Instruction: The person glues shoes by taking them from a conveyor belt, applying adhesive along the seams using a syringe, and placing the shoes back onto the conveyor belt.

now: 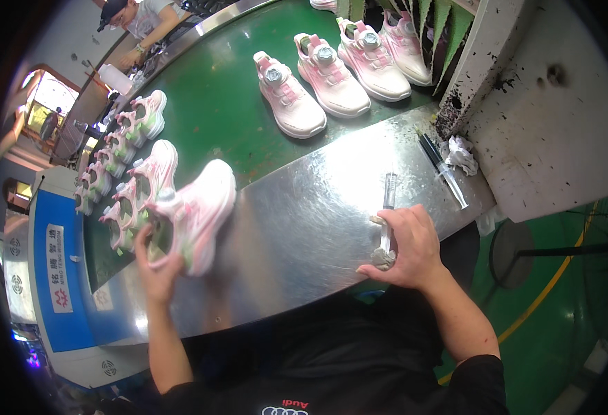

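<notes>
My left hand (157, 266) grips a pink and white sneaker (204, 211) by its heel opening, fingers closed around the collar. The shoe is tilted, sole toward the right, and looks slightly blurred. Over the metal ledge, my right hand (411, 245) is curled around a clear syringe (388, 197). Its tip points away from me. Greyish wrapping covers the plunger end, near my thumb, and another bit sits at the barrel's flange. Just left of the held sneaker stand more pink and white sneakers (155, 166).
Sneakers (287, 97) stand in a row on the green belt (207, 83), beside hanging green strips (449, 48). A dark-barrelled syringe (444, 169) and crumpled tissue (460, 155) lie on the metal ledge (297, 228). At the far left, another person (152, 24) sits across the belt.
</notes>
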Tool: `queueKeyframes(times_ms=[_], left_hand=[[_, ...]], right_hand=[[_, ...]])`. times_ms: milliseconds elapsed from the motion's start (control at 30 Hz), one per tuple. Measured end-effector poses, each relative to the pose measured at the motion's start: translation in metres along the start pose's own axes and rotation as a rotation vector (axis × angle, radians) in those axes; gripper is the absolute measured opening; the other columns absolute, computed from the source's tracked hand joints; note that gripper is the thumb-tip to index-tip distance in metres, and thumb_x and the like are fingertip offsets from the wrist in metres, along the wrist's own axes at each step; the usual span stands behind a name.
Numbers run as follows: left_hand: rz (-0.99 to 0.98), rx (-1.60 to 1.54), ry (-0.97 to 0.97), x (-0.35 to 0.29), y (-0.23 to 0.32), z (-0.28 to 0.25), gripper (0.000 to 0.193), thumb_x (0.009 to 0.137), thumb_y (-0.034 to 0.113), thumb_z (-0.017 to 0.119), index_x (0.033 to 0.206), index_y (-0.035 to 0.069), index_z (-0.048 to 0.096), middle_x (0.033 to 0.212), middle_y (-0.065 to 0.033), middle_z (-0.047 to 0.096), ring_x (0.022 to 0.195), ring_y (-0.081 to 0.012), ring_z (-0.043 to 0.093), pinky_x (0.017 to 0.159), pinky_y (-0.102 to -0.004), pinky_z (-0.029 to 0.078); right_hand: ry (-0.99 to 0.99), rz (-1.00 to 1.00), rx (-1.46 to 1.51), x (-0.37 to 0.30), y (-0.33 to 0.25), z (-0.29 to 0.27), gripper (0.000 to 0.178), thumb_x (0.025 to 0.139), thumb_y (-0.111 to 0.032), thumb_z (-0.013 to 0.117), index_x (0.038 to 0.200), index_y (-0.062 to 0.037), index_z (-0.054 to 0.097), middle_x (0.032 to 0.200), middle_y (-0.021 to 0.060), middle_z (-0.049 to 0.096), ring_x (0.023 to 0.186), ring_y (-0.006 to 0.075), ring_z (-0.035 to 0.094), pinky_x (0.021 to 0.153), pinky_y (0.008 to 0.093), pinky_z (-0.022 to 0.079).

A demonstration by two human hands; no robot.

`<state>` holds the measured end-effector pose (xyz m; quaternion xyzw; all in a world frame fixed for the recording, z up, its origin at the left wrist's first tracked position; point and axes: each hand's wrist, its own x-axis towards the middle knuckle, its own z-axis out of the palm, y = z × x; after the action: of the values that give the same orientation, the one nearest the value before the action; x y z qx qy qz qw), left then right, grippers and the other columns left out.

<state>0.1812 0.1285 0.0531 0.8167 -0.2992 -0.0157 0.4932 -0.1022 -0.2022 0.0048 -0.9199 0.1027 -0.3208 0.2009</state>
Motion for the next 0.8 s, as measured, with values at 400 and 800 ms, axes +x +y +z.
queueKeyframes(times_ms=[400,800], left_hand=[[-0.377,-0.721,-0.091,-0.021,0.013,0.028,0.062,0.078,0.023,0.067,0.129,0.007,0.036,0.111,-0.0099,0.050,0.098,-0.0202,0.054,0.070,-0.0290,0.050],[-0.398,-0.006,-0.404,0.091,-0.025,0.083,0.037,0.083,0.040,0.064,0.087,0.004,0.056,0.076,-0.0004,0.053,0.069,-0.0085,0.048,0.060,-0.0262,0.041]], right_hand=[[-0.237,0.205,0.386,-0.015,-0.008,-0.023,0.078,0.061,-0.046,0.078,0.118,-0.0038,0.047,0.096,0.0098,0.051,0.079,0.0240,0.045,0.075,0.0330,0.039],[-0.233,0.378,0.686,-0.024,-0.022,-0.032,0.099,0.066,-0.061,0.071,0.132,0.0049,0.036,0.105,0.0104,0.052,0.092,0.0165,0.054,0.079,0.0284,0.046]])
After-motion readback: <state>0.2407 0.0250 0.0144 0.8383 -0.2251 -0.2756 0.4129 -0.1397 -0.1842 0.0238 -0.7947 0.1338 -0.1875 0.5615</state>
